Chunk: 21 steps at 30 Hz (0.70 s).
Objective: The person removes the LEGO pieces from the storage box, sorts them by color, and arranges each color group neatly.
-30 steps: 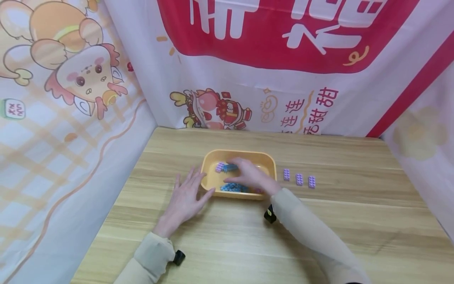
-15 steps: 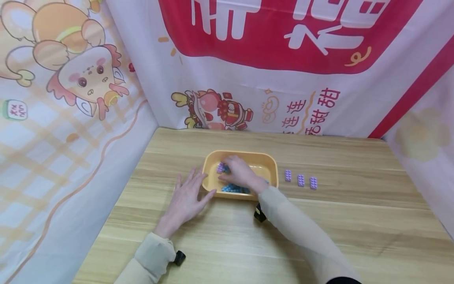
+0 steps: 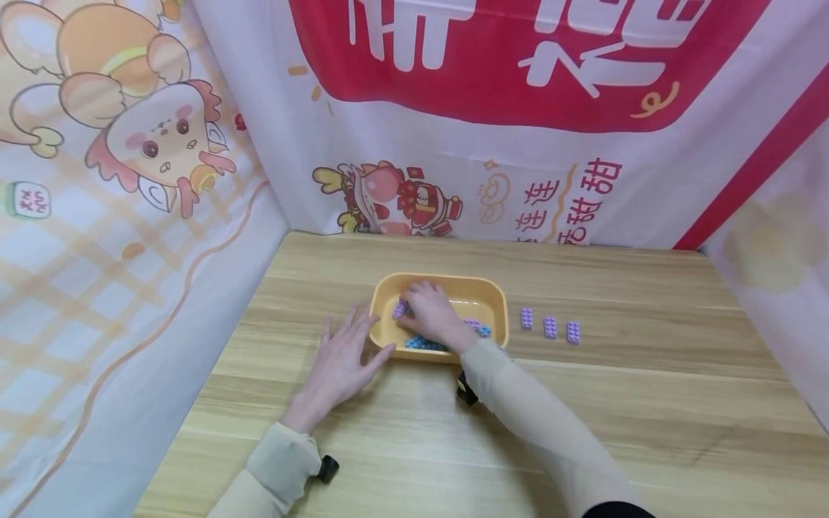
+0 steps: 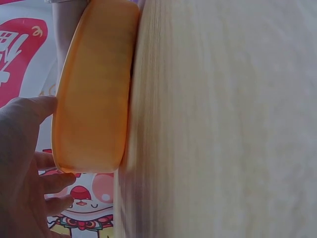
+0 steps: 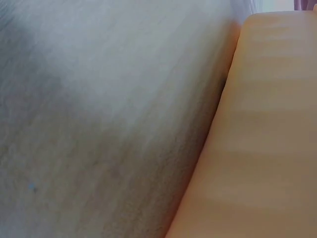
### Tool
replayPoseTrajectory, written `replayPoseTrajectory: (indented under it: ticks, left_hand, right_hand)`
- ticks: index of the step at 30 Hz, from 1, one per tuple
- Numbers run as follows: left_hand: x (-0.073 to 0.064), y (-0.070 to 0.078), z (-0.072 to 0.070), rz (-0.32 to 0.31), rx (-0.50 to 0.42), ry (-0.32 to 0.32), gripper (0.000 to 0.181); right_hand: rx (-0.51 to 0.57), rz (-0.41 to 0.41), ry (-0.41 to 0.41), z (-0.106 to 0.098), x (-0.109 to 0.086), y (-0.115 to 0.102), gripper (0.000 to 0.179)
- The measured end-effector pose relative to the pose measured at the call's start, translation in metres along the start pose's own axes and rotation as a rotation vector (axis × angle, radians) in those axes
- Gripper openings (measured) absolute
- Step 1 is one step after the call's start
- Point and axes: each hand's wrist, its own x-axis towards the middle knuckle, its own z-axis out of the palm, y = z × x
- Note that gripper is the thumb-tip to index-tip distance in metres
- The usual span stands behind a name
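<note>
A yellow-orange tray (image 3: 479,285) holds purple and blue studded building bricks. My right hand (image 3: 432,311) reaches into its left half, thumb and fingers curled at a purple building brick (image 3: 398,310) that they appear to pinch; the fingers partly cover it. Below that hand lie several blue building bricks (image 3: 424,344), and more purple and blue bricks (image 3: 476,326) sit near the front right corner. My left hand (image 3: 340,360) has its fingers spread at the tray's left end. In the left wrist view, the left thumb touches the tray's rim. The right wrist view shows mostly the tray's outer wall (image 5: 267,129).
Three purple building bricks (image 3: 550,327) lie in a slanting row on the wooden table (image 3: 648,403), right of the tray. Printed cloth (image 3: 492,144) hangs behind the table and along both sides.
My right hand has moved left inside the tray, from the blue bricks to the purple brick, which has shifted slightly. More bricks show at the front right. My left hand stays still.
</note>
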Motion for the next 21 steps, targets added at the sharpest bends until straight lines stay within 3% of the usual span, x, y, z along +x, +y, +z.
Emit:
replayPoseTrajectory:
  ticks: [6,8,13,21]
  left_hand:
    - [0.000,0.000,0.001,0.003,-0.001,0.005,0.082]
    - [0.000,0.000,0.001,0.004,-0.003,0.006,0.081]
    - [0.000,0.000,0.002,0.005,-0.001,0.001,0.082]
    - [0.000,-0.001,0.001,0.001,0.016,-0.007,0.085]
  right_hand:
    - [0.039,-0.047,0.038,0.025,0.011,0.021,0.046]
    - [0.056,-0.073,0.059,0.023,0.009,0.022,0.046]
    - [0.100,-0.146,0.088,0.008,-0.006,0.025,0.046]
    - [0.194,-0.090,0.093,-0.030,-0.038,0.017,0.048]
